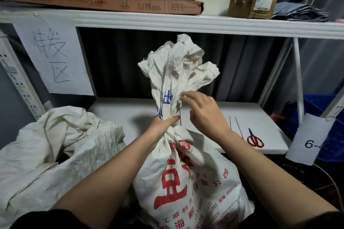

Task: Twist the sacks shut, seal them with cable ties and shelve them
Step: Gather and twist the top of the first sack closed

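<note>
The left hand (163, 123) has its grip clenched round the twisted neck of the printed sack (189, 178), which stands upright in front of the lower shelf (130, 113). The right hand (202, 111) pinches the gathered cloth just above, beside a thin cable tie (180, 120) at the neck. Spare ties (236, 126) and red scissors (255, 140) lie near the shelf's right front edge. A second sack (55, 147) slumps at the left.
</note>
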`<state>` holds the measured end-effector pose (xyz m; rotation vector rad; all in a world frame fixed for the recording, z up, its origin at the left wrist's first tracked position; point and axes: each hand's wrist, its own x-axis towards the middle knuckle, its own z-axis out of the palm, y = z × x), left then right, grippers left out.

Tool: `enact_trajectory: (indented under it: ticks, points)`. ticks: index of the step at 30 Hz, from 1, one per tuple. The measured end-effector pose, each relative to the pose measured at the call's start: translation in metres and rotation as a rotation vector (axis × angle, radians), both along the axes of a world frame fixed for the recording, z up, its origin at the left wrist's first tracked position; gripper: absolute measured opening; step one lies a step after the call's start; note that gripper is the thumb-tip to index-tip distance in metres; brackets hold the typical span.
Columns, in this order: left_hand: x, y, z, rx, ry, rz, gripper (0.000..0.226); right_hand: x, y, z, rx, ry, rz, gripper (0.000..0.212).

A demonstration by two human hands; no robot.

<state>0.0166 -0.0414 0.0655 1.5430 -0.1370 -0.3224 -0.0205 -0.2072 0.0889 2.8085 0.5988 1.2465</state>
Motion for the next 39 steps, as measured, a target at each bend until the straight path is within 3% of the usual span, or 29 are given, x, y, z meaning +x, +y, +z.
enact_trajectory:
  ticks: [3,7,12,14,16,18,20,24,29,32,36,39]
  points:
    - [-0.002,0.004,0.004,0.108,-0.005,-0.135,0.02,0.003,-0.008,-0.004,-0.407,-0.055,-0.052,0.088]
    - [-0.002,0.012,0.009,0.297,-0.02,-0.401,0.044,0.009,-0.011,0.011,-0.607,-0.116,-0.047,0.075]
    - [-0.002,0.012,0.018,0.479,-0.124,-0.525,0.035,0.026,-0.003,0.026,-0.637,-0.146,0.108,0.033]
    - [-0.003,0.012,0.019,0.528,-0.147,-0.515,0.018,0.029,-0.004,0.027,-0.612,-0.134,0.172,0.027]
    - [-0.003,0.01,0.019,0.544,-0.194,-0.459,0.011,0.032,-0.005,0.027,-0.589,-0.036,0.158,0.019]
    - [-0.003,0.008,0.017,0.531,-0.253,-0.365,0.02,0.033,-0.005,0.031,-0.561,0.126,0.099,0.009]
    - [-0.002,0.007,0.014,0.57,-0.318,-0.264,0.037,0.025,-0.002,0.039,-0.491,0.364,-0.006,0.013]
    - [-0.007,0.005,0.014,0.817,-0.511,-0.167,0.047,0.016,0.003,0.047,-0.248,0.798,-0.254,0.032]
    - [-0.02,-0.002,0.018,1.02,-0.81,-0.036,0.048,0.013,-0.005,0.035,0.408,1.337,-0.114,0.015]
    - [-0.021,-0.004,0.016,1.129,-0.964,-0.031,0.053,-0.001,-0.006,0.033,0.651,1.539,-0.045,0.008]
    - [-0.015,-0.003,0.013,1.194,-1.063,-0.067,0.046,-0.008,-0.006,0.026,0.931,1.844,0.038,0.019]
    - [-0.015,-0.001,0.012,1.247,-1.056,-0.092,0.033,-0.01,-0.007,0.023,0.911,1.798,0.057,0.024]
